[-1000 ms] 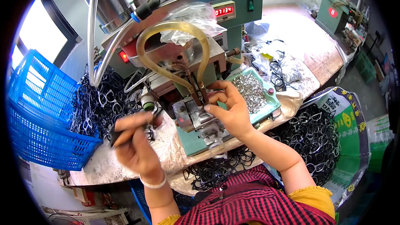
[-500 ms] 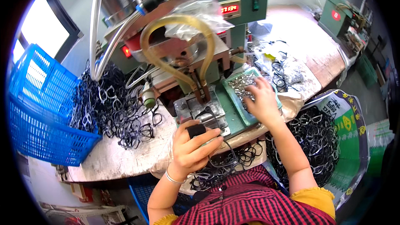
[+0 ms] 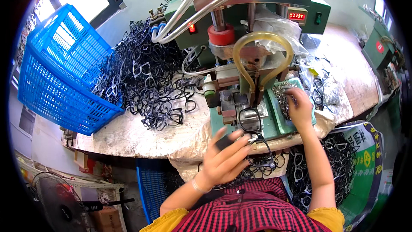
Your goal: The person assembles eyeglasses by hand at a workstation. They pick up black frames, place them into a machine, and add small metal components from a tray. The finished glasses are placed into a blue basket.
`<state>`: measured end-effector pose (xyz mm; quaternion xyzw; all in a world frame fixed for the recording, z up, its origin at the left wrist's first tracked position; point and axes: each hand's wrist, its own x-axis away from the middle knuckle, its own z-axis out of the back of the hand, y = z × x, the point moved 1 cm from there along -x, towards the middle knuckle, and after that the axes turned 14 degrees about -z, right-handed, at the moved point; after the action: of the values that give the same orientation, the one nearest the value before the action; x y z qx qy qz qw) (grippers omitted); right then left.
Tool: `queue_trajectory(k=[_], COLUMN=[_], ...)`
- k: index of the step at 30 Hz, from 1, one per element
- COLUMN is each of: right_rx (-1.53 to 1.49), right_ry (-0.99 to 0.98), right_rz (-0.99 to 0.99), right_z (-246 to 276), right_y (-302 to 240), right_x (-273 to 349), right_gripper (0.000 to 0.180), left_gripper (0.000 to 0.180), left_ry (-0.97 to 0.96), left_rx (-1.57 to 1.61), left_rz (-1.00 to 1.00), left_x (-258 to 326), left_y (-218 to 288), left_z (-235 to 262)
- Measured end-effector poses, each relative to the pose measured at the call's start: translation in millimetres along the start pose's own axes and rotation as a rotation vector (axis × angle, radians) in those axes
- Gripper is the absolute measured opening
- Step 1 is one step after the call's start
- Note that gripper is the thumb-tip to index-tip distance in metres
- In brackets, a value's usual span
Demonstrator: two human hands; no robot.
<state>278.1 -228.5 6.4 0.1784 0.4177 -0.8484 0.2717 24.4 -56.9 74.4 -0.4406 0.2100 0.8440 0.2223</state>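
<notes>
Head view: the left hand [image 3: 225,157] is raised near the body, fingers partly curled around a small dark block at the fingertips, and it also seems to pinch the near end of a black eyeglass frame [image 3: 251,122]. That frame lies on the green machine bed [image 3: 268,122], just far of the left hand, its long axis running near to far toward the press head [image 3: 257,66] with the looped yellow hose. Another frame hangs just below the hand, over the bench edge.

The right hand [image 3: 299,107] reaches farther and to the right, palm down, fingers spread and dipped into a tray of small metal parts [image 3: 283,96]; whether it has pinched a part I cannot tell. The frame lies left of the right hand, so the left hand is the nearer one.

Far left, a heap of black frames [image 3: 141,77] spills beside a blue basket [image 3: 60,73].
</notes>
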Motion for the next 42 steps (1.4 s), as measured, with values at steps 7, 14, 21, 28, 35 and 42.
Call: queue_trajectory(k=[7,14,21,28,35,42], right_rx=[-0.979,-0.828,-0.310,-0.352,-0.575,-0.894], right_ry=[0.155,-0.007,0.181,0.098,-0.030,-0.101], right_rz=[-0.752,-0.545,-0.455,-0.526,-0.111,-0.365], right_z=[0,-28,33,63,-3,-22], right_y=[30,-18,8,-10,-94,-105], right_x=[35,10,62,84,5,23], right_gripper=[0.017,0.015,0.012,0.011,0.016,0.034], left_gripper=[0.012,0.041,0.025,0.030,0.018,0.014], left_ry=[0.269,-0.307,-0.552,0.175,0.705,0.889], left_rx=[-0.617,-0.716,-0.393,-0.037,0.206,0.487], left_rz=[0.365,0.330,0.574,0.639,0.783,0.817], left_x=[24,62,100,103,81,101], left_y=[-80,-303,-285,-218,-172,-124], left_z=[80,-4,9,59,21,1])
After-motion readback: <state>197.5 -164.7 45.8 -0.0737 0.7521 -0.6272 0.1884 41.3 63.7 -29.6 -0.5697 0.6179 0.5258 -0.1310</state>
